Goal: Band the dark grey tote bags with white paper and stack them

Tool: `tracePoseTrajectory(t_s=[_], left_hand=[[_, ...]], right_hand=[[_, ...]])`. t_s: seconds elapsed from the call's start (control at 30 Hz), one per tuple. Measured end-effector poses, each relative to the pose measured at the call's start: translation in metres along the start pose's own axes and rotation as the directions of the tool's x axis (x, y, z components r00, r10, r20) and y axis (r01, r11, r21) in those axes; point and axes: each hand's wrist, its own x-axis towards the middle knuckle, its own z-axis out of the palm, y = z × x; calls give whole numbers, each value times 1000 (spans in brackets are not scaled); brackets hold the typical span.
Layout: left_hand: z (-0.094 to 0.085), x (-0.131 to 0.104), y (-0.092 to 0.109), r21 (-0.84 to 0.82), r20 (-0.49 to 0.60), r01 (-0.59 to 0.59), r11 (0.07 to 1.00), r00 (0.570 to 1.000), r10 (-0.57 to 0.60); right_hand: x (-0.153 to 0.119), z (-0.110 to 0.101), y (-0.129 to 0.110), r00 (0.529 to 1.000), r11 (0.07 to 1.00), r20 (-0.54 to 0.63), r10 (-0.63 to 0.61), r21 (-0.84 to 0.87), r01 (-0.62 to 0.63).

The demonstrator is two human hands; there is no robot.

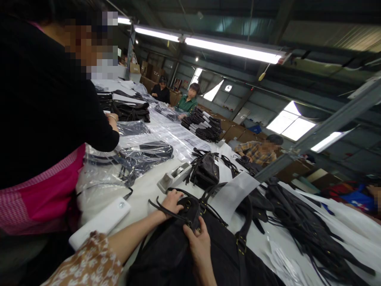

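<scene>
A black handbag (222, 244) with brass rings, thin dangling straps and a loop handle lies on the white table in front of me. My left hand (172, 202) grips the far end of the bag, fingers curled over its edge near a thin strap. Closer to me, my right hand (199, 241) closes thumb and fingers on the bag's top edge, beside brass hardware. What lies under my fingertips is hidden. A sheet of white paper (235, 194) rests by the bag's handle. Just beyond my left hand stands a grey tape dispenser (175, 176).
A white oblong device (99, 223) with a cable lies left. Plastic-wrapped bags (145, 157) are near a person in black (50, 99). Another black bag (205, 169), a bag stack (202, 125) and more bags (309, 234) surround a slanting metal post (321, 127). Other people sit farther off.
</scene>
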Motion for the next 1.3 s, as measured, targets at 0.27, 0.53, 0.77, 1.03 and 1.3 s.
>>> tracePoseTrajectory(t_s=[0.27, 0.53, 0.77, 1.03, 1.3], left_hand=[[-38, -139, -8, -180, 485, -44, 983, 865, 128], [-49, -138, -8, -137, 514, -64, 988, 848, 127], [-59, -164, 8, -445, 403, 59, 894, 904, 141], [-55, -197, 43, -84, 236, 195, 977, 957, -170], [-60, -181, 24, -401, 375, 373, 837, 900, -221]], right_hand=[[4, 6, -4, 982, 954, 87, -169, -235, 185], [-56, -12, -79, 580, 317, 813, -60, -535, 783], [-37, 10, -94, 433, 277, 862, 263, -497, 822], [5, 37, -57, 536, 293, 828, 165, -561, 774], [-5, 16, -46, 497, 217, 859, -127, -465, 858]])
